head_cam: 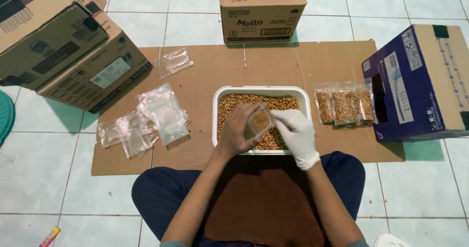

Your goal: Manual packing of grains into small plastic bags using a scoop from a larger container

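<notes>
1. Left hand (238, 130) sits bare at the centre of the frame, fingers curled around a small clear pouch (259, 121) that it holds over the near half of the white tub (262, 91); I read this hand as closed on the pouch.

2. The right hand (296, 132), in a white glove, comes in from the right – its fingertips meet the pouch's mouth, pinched narrow there. Whether it grips the film or only feeds it I cannot tell.

3. The relation that matters: the pouch lies between the two hands, touching both, tilted so its long axis runs from lower left up to upper right, mouth toward the gloved hand. The left hand carries it, so that hand is the nearer.

4. The pouch is thin glossy film, already partly tan inside. The tub is a rounded rectangular tray, smooth plastic by the look of it, filled with small golden-brown kernels (229, 105) – dry and loose.

5. Right of the tub stand three filled pouches (344, 106) side by side, touching, on the flat cardboard sheet (205, 66). Left of centre lies a loose heap of empty clear pouches (146, 117), crinkled and overlapping.

6. Cardboard cartons (63, 47) fill the upper left, another carton (262, 17) is at top centre, and a blue box (420, 81) is at the right, all on pale tiled floor (39, 169).
</notes>
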